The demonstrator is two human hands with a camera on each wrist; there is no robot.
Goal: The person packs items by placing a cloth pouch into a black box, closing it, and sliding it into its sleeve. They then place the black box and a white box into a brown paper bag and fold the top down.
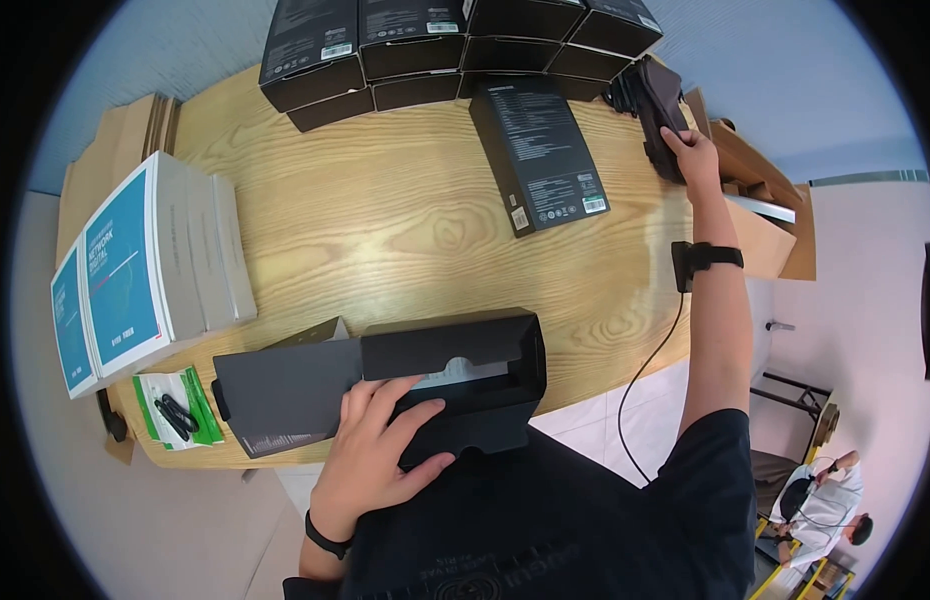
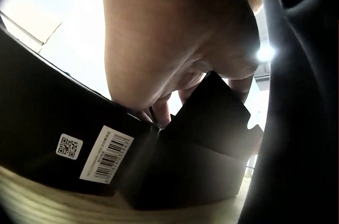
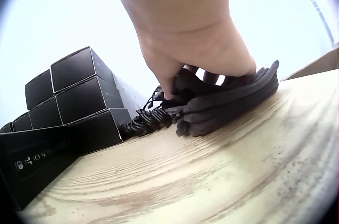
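An open black box (image 1: 530,365) lies near the table's front edge, its lid flap (image 1: 285,390) spread to the left. My left hand (image 1: 375,450) grips its near wall, fingertips over the inside and thumb outside; in the left wrist view the hand (image 2: 180,38) hangs over the box, whose side (image 2: 47,123) bears a barcode label. At the far right, my right hand (image 1: 693,160) holds the top of a soft dark pouch (image 1: 660,90). The right wrist view shows the hand (image 3: 196,44) closed over the stack of dark pouches (image 3: 228,107), its fingertips partly hidden.
Stacked black boxes (image 1: 415,50) line the back, with a closed black box (image 1: 545,150) in front. Coiled black cable (image 3: 145,123) lies beside the pouches. Blue-and-white boxes (image 1: 125,270) and a green-white packet (image 1: 175,410) are at left, an open carton (image 1: 785,225) at right. A person (image 1: 825,510) is beyond.
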